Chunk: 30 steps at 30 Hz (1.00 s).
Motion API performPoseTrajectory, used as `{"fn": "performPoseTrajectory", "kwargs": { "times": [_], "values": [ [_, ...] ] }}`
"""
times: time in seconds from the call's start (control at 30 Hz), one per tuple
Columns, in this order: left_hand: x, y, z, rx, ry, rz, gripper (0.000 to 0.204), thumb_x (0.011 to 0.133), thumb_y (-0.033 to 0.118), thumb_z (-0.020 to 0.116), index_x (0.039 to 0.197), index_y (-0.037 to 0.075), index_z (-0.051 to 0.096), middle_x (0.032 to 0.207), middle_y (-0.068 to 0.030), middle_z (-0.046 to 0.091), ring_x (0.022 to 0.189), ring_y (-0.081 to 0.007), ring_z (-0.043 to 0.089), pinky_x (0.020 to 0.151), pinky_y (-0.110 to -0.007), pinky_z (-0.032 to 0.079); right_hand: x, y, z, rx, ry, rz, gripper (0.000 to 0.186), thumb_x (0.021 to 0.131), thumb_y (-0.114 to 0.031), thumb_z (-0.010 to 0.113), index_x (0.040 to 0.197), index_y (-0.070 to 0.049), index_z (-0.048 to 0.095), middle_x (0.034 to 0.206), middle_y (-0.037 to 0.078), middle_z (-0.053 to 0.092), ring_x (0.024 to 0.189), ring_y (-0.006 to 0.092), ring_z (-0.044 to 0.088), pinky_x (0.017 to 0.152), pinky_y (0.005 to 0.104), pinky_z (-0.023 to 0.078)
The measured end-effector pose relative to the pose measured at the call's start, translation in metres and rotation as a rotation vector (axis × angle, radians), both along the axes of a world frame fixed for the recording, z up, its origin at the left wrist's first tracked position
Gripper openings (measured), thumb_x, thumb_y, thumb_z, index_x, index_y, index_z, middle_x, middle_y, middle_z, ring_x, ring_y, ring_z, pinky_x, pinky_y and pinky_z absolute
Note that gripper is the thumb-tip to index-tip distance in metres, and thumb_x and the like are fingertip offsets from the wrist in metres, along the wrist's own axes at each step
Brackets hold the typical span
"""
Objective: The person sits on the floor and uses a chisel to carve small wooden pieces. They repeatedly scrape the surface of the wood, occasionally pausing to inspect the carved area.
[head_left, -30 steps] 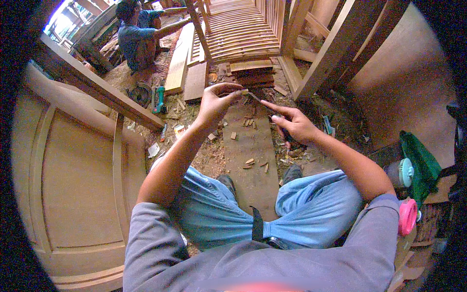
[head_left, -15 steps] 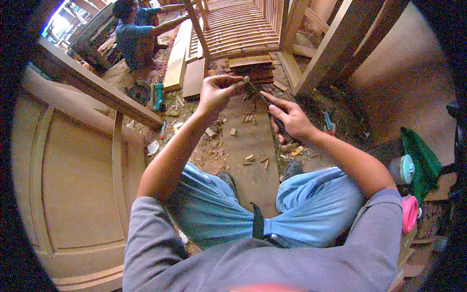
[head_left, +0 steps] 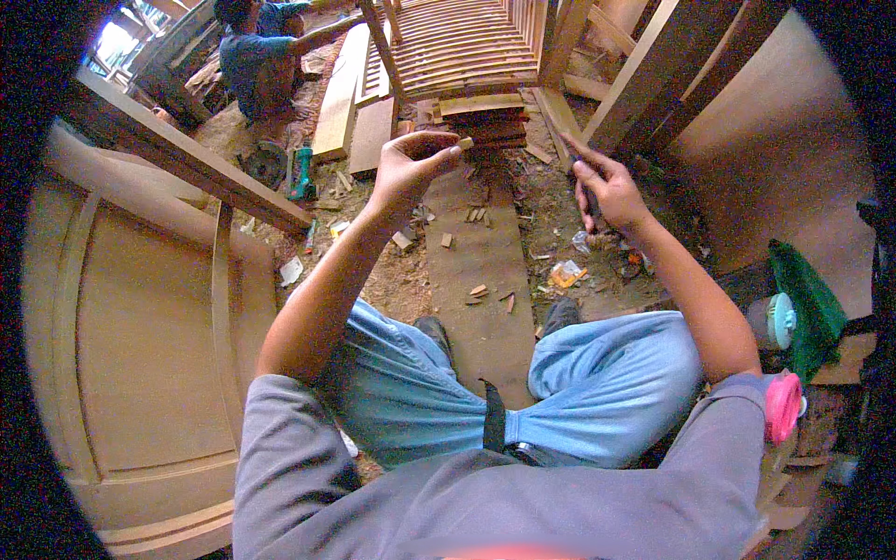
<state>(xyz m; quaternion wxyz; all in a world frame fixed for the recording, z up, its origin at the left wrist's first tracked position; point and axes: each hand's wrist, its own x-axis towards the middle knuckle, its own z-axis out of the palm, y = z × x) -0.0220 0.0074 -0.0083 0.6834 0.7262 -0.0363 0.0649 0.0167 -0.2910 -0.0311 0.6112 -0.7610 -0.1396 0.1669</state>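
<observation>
My left hand [head_left: 413, 170] is raised over the far end of a long plank, pinching a small pale wood piece [head_left: 466, 144] between thumb and fingertips. Off to the right, my right hand [head_left: 611, 193] is closed around a dark slim hand tool [head_left: 567, 147]. Its index finger lies along the tool, whose exact kind is hard to make out. Tool and wood piece are well apart. Below the hands the plank [head_left: 476, 266] lies on the ground between my feet, with several small wood offcuts [head_left: 477, 216] scattered on it.
A panelled wooden door [head_left: 159, 345] stands at left, and a slatted wooden frame [head_left: 457, 51] at the far side. A green power tool [head_left: 301, 175] lies by boards. Upright posts [head_left: 644, 84] rise at right. A co-worker [head_left: 254, 61] crouches far left. Litter [head_left: 567, 273] dots the ground.
My right hand has drawn the tool away to the right from the small wood piece. My left hand stays nearly in place, still pinching it.
</observation>
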Motion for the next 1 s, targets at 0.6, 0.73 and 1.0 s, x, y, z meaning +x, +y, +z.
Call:
{"fn": "performPoseTrajectory", "kwargs": {
  "times": [0.6,0.73,1.0],
  "values": [
    [0.004,-0.010,-0.017,0.275,-0.070,-0.025,0.025,0.084,0.021,0.067,0.093,-0.001,0.068,0.079,-0.0056,0.068,0.070,-0.0096,0.060,0.065,-0.024,0.048,-0.033,0.036,0.010,-0.108,-0.198,0.357,0.045,0.095,-0.014,0.048,0.139,-0.018,0.040,0.058,-0.009,0.039,0.049,0.0024,0.037,0.047,0.0198,0.035],
    [0.007,-0.008,-0.017,0.329,-0.128,-0.053,0.022,0.083,0.018,0.067,0.092,-0.002,0.068,0.077,-0.0064,0.068,0.070,-0.0093,0.059,0.067,-0.025,0.048,-0.032,0.040,0.007,-0.052,-0.233,0.378,0.045,0.096,-0.016,0.046,0.139,-0.018,0.038,0.057,-0.005,0.043,0.043,0.0057,0.041,0.042,0.0223,0.039],
    [-0.006,-0.009,0.002,0.075,0.047,-0.106,0.029,0.086,0.026,0.065,0.098,0.000,0.067,0.083,-0.0027,0.066,0.071,-0.0085,0.058,0.067,-0.023,0.048,-0.004,0.023,0.023,0.166,-0.016,-0.051,0.042,0.097,-0.023,0.042,0.139,-0.020,0.037,0.055,0.003,0.048,0.037,0.0129,0.047,0.035,0.0269,0.043]
  ]
}}
